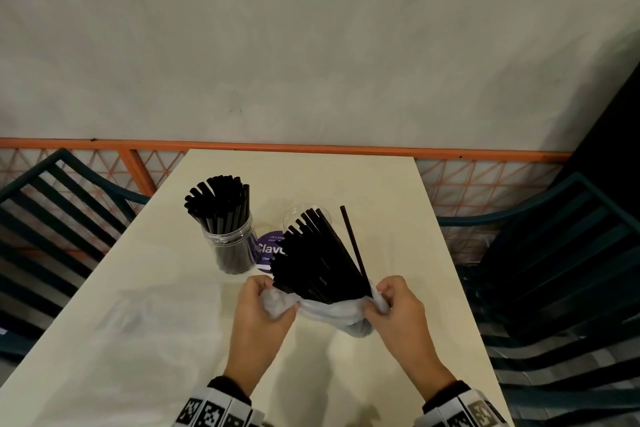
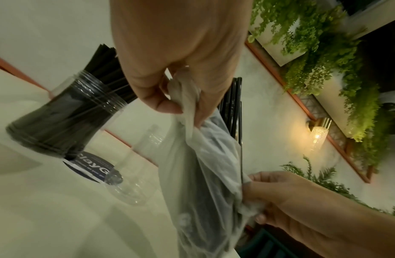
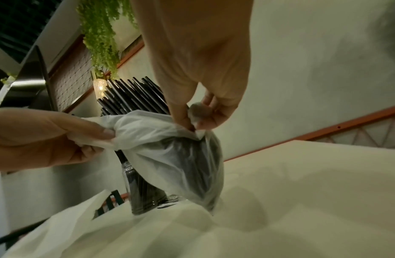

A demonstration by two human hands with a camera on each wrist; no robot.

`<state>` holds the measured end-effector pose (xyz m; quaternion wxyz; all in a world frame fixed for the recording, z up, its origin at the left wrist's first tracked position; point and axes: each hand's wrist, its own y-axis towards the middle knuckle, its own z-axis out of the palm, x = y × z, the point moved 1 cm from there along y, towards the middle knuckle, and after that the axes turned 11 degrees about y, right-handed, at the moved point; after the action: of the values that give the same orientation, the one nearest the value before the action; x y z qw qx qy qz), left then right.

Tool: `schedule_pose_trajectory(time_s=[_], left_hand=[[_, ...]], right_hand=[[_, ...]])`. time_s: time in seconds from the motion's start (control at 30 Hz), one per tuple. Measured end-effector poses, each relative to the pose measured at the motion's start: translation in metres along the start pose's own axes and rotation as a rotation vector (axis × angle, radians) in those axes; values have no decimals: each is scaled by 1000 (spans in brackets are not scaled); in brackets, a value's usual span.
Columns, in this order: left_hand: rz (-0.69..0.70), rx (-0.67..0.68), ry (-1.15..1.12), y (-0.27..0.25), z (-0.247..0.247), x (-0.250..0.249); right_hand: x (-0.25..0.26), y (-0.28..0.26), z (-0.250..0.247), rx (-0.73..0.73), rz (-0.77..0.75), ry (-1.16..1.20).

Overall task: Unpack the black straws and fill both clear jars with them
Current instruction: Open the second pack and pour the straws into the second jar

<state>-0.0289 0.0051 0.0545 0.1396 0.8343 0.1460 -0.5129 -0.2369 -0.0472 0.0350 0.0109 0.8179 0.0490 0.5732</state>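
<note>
A bundle of black straws [image 1: 317,256] stands in a thin white plastic bag [image 1: 329,310] that is pulled down around its lower half. My left hand [image 1: 266,302] pinches the bag's left edge and my right hand [image 1: 384,302] pinches its right edge. One straw [image 1: 353,243] leans out to the right. A clear jar [image 1: 230,246] packed with black straws stands to the left. Behind the bundle stands the second clear jar [image 1: 304,215], mostly hidden; in the left wrist view this jar [image 2: 134,174] looks empty. The bag [image 2: 198,192] hangs between both hands.
The cream table [image 1: 156,322] carries a round purple sticker [image 1: 268,250] between the jars. Dark teal slatted chairs stand at the left [image 1: 52,236] and right [image 1: 554,270]. An orange rail [image 1: 311,147] and a grey wall lie behind the table's far edge.
</note>
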Motion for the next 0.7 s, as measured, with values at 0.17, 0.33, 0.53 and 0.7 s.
schedule_pose_trajectory(time_s=[0.17, 0.33, 0.53, 0.7], left_hand=[[10, -150, -13, -2, 1, -13], [18, -108, -3, -7, 11, -15], [85, 148, 17, -18, 16, -27], [135, -20, 129, -12, 22, -30]], right_hand=[[11, -9, 8, 143, 31, 223], [5, -7, 14, 83, 78, 207], [-4, 2, 14, -20, 137, 199], [0, -3, 24, 21, 96, 314]])
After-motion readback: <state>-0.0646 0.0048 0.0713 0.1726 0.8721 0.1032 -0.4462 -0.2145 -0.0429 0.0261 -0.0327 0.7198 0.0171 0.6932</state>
